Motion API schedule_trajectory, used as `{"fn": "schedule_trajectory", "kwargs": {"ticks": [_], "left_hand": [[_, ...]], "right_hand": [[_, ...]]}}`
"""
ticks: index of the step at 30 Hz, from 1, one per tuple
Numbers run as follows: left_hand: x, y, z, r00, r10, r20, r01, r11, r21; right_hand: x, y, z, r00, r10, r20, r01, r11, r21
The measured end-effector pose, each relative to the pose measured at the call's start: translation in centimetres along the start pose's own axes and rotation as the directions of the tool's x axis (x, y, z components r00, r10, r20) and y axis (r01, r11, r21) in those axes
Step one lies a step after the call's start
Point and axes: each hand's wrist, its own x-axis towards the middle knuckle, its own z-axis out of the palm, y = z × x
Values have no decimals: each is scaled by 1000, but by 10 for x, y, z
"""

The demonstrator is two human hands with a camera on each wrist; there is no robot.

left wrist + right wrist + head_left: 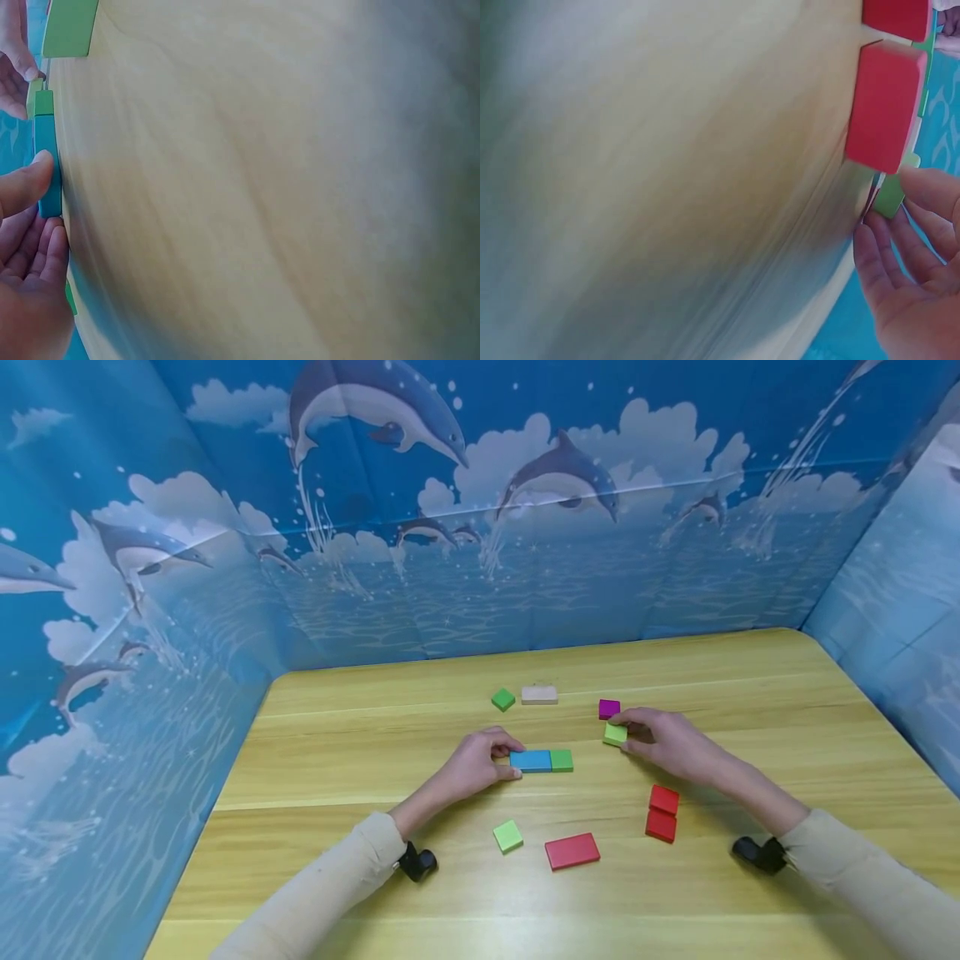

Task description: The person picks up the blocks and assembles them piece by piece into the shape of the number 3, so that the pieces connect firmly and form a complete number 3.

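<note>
My left hand point(480, 762) pinches the left end of a blue rectangular block point(531, 762), thumb on the near side and fingers on the far side. A green square block point(561, 761) touches the blue block's right end, in line with it. To the right, my right hand point(670, 743) holds a light green square block point(615, 734) between thumb and fingers. Just beyond that block lies a magenta block point(609, 709). In the right wrist view the light green block point(889, 196) shows at the fingertips, partly hidden behind a red block point(887, 105).
Nearer me lie another light green block point(507, 837), a long red block point(572, 852) and two red blocks point(662, 814) end to end. Farther back are a green block point(503, 699) and a pale wooden block point(539, 695). A dolphin-print curtain point(480, 568) surrounds the wooden table point(360, 718).
</note>
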Motion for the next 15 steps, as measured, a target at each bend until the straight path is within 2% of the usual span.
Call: {"fn": "schedule_trajectory", "kwargs": {"ticks": [9, 15], "left_hand": [[0, 0, 0, 1000, 12, 0, -12, 1000, -5], [0, 0, 0, 1000, 12, 2, -12, 1000, 5]], "right_hand": [[7, -12, 6, 998, -58, 11, 58, 998, 29], [14, -19, 7, 997, -69, 24, 68, 997, 40]]}}
